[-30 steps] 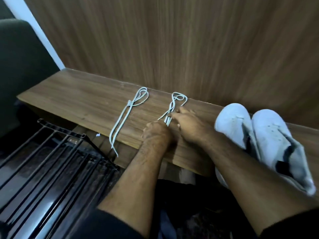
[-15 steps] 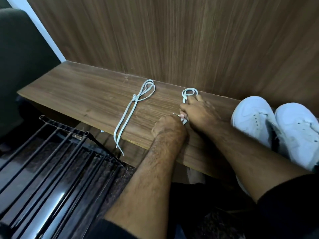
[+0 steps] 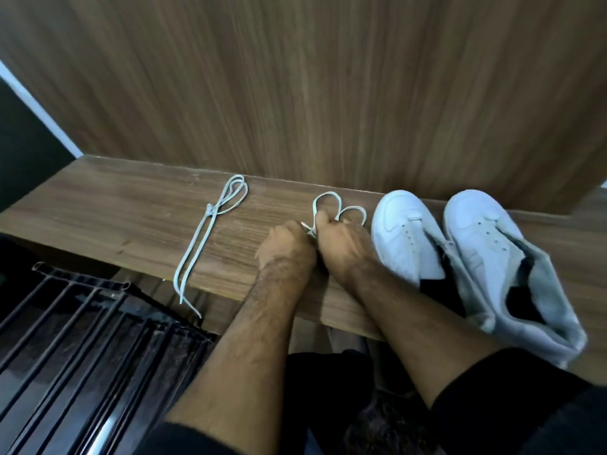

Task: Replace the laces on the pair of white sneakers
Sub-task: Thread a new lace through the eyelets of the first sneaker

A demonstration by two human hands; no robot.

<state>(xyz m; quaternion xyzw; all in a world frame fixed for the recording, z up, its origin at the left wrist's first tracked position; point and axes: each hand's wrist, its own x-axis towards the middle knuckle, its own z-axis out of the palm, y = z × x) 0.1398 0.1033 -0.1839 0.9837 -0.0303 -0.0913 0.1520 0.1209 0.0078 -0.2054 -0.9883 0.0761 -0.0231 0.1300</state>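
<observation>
Both hands pinching lace, sneakers just right

2 white sneakers stand unlaced at frame right, toes up-frame; 1 knotted white lace lies left of centre, another lace loops at centre

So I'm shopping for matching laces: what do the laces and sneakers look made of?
The tied lace looks like flat woven fabric, matte, limp on the shelf. The sneakers look like smooth white leather or synthetic, slight sheen, punched eyelets; which one, I can't tell.
</observation>
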